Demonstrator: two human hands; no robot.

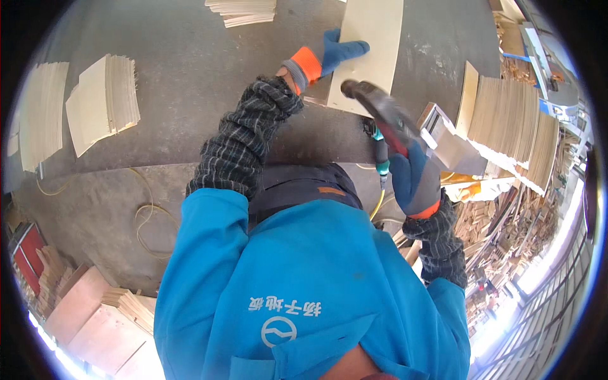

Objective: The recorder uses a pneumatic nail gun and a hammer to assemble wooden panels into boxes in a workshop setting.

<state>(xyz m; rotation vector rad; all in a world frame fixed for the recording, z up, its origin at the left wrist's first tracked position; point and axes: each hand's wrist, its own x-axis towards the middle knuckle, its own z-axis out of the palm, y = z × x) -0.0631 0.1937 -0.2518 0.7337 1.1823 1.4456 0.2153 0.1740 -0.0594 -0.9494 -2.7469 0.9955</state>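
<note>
My left hand [335,53], in a blue glove with an orange cuff, rests at the left edge of a long pale board [375,38]. One digit stretches across the board's face and another points along its edge. The board lies on a dark worktable [190,76], its near end toward me. My right hand [415,180], gloved the same way, is closed round the handle of a claw hammer [386,107]. The hammer's head hovers over the board's near right part, slightly blurred. A teal and black power tool [380,152] with a yellow hose is partly hidden beside the right hand.
Stacks of thin pale boards stand at the table's left [104,101] and far side [244,9]. A larger board stack [506,120] is at the right, beside a metal-edged block [449,142]. Wood scraps [494,240] lie heaped lower right. A yellow hose [149,209] trails over the floor.
</note>
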